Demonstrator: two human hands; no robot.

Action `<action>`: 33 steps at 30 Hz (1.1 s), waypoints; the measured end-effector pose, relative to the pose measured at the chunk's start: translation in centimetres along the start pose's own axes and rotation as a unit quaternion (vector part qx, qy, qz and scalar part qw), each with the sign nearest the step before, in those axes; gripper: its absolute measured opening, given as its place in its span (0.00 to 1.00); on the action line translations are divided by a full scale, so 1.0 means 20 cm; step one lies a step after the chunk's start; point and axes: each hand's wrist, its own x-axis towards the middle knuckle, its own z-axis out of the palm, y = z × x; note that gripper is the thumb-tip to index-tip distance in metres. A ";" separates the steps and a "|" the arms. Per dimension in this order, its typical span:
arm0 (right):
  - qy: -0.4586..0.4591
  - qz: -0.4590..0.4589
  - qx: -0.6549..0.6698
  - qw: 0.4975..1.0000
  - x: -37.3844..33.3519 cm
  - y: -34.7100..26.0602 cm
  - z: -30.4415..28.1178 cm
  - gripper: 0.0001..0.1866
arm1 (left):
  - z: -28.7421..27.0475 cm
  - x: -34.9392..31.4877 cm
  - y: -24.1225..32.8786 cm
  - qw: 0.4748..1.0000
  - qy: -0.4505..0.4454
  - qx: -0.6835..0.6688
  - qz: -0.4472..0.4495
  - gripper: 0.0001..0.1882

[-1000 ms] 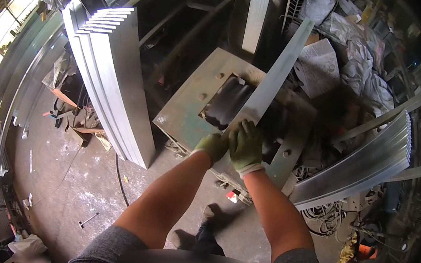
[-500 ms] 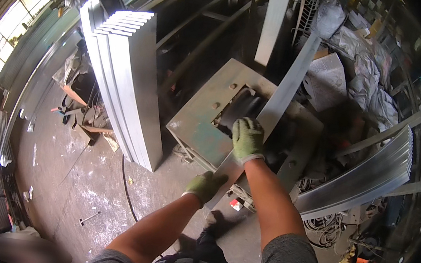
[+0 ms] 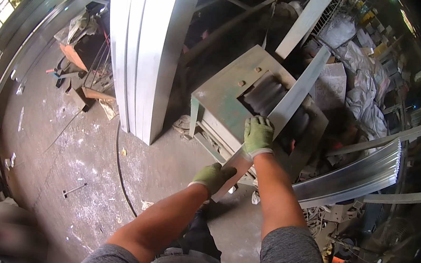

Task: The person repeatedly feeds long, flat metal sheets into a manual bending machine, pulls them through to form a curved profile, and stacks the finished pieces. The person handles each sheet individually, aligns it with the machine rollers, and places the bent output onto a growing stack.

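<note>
Over the green machine top (image 3: 224, 93), both gloved hands grip a grey metal strip (image 3: 293, 97).

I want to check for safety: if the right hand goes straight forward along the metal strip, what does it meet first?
Probably the dark rollers in the green machine; the right hand lies on the metal strip just before them. Depth is uncertain.

A blurred patch (image 3: 6, 227) covers the lower left; the metal strip's (image 3: 295, 92) middle hides under the right hand (image 3: 258, 135)
</note>
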 end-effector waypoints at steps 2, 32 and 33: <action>-0.006 -0.009 0.001 1.000 -0.10 -0.14 -0.02 0.10 | -0.03 -0.09 -0.16 0.998 0.002 0.041 0.055 0.45; 0.002 -0.031 0.336 0.941 -1.42 -1.64 -0.34 0.28 | -0.42 -2.48 -2.26 0.982 0.122 0.046 -0.135 0.32; 0.058 0.027 0.294 0.954 -1.37 -1.54 -0.35 0.30 | -0.44 -2.50 -2.24 0.980 0.143 0.070 -0.120 0.32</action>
